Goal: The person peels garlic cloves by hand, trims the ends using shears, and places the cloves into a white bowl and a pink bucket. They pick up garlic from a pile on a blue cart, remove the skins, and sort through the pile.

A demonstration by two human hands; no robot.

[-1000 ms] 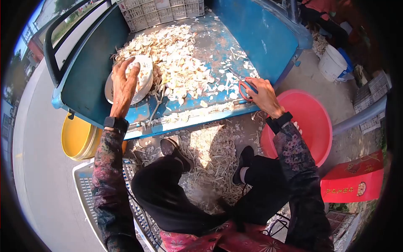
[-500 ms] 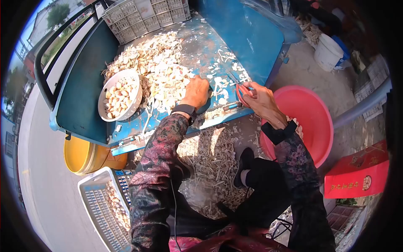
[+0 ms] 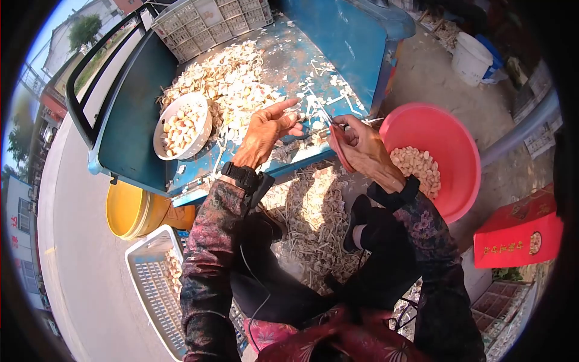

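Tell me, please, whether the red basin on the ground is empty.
Not empty: a heap of pale cloves lies in the red basin, covering only part of its bottom.

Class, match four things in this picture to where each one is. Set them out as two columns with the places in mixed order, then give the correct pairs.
Things:
1 white bowl
2 red basin
3 yellow bucket
4 scissors

Places:
A in the right hand
B on the ground under the edge of the blue cart
C on the cart, beside the garlic pile
D on the ground to the right of the cart

Pairs: 1-C; 2-D; 3-B; 4-A
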